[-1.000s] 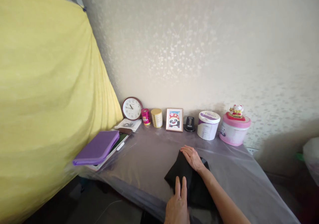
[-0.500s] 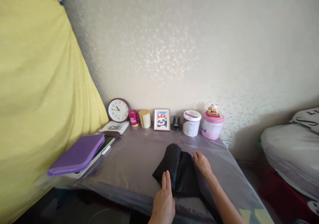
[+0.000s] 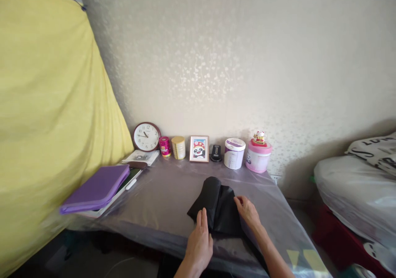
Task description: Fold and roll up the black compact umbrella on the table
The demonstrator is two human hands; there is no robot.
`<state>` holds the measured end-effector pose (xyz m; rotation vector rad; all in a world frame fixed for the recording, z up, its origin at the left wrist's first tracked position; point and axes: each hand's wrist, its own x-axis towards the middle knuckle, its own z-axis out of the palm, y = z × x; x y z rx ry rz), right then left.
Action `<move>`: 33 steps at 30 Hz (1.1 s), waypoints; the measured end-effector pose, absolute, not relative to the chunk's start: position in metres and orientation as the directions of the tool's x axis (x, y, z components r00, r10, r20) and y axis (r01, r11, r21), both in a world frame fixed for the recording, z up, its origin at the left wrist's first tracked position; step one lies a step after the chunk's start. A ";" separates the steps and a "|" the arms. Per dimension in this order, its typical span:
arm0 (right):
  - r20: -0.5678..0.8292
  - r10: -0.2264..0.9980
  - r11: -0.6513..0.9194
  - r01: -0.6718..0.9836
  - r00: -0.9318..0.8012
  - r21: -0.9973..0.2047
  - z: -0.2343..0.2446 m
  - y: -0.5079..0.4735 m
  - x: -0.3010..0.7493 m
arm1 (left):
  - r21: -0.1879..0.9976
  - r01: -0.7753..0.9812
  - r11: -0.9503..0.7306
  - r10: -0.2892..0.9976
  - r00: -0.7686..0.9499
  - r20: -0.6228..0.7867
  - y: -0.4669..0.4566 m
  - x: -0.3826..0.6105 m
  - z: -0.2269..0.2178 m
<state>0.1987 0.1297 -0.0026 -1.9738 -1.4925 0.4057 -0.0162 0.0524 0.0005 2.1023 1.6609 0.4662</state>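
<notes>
A table (image 3: 161,203) under clear plastic stands against a pale wall. A folded black cloth (image 3: 218,206) lies near the table's front edge. The left hand (image 3: 199,243) lies flat on the cloth's near left part, fingers straight and together, gripping nothing. The right hand (image 3: 248,213) rests loosely uncurled on its right edge. A clock (image 3: 146,136) and a picture frame (image 3: 199,148) line the back edge.

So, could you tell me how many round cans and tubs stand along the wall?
4: a small magenta can, a gold can beside it, a white tub, and a pink tub farthest right. None seems hidden.
</notes>
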 end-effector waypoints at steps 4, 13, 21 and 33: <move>-0.046 0.948 -0.226 0.563 0.315 -0.795 -0.008 0.135 0.199 | 0.527 0.830 -0.180 0.977 0.214 -0.003 0.052 -0.019 0.002; -0.126 0.919 -0.264 0.344 0.373 -0.901 -0.011 0.126 0.200 | 0.521 0.836 -0.175 0.978 0.209 -0.007 0.053 -0.019 -0.002; 0.047 0.963 -0.031 0.283 0.265 -0.959 0.004 0.130 0.184 | 0.464 0.870 -0.166 0.980 0.199 -0.023 0.053 -0.016 -0.003; 0.037 0.988 -0.014 0.325 0.150 -0.946 0.036 0.170 0.113 | 0.386 0.910 -0.152 0.978 0.195 -0.073 0.052 -0.012 -0.001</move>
